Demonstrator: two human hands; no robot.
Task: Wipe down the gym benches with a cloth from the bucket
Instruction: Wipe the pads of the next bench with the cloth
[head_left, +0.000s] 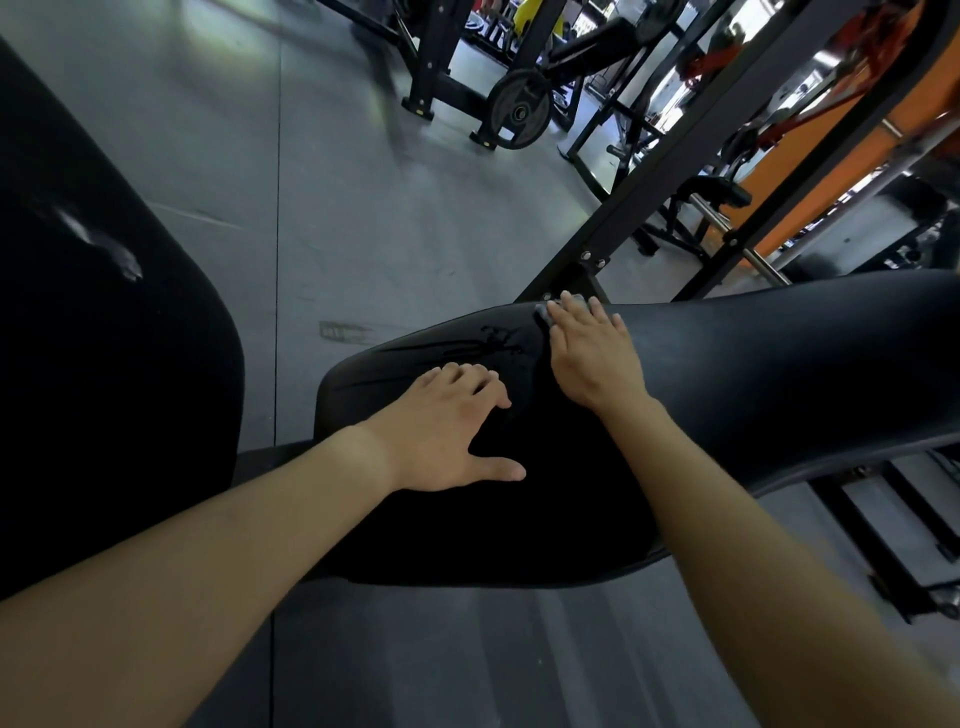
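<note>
**Black padded vinyl gym bench (727, 374) mid-wipe**

Small grey cloth (543, 314) lies at the bench's far edge, pinned under the right hand (592, 358), whose flat, straight fingers press it down to scrub. Left hand (447, 431) rests nearer, fingers spread and relaxed, probably bracing. Wet streaks (483, 340) just left of the cloth.

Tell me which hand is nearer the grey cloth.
Right. The right hand presses flat on the cloth; the left hand rests on the bench pad, apart from it.
</note>
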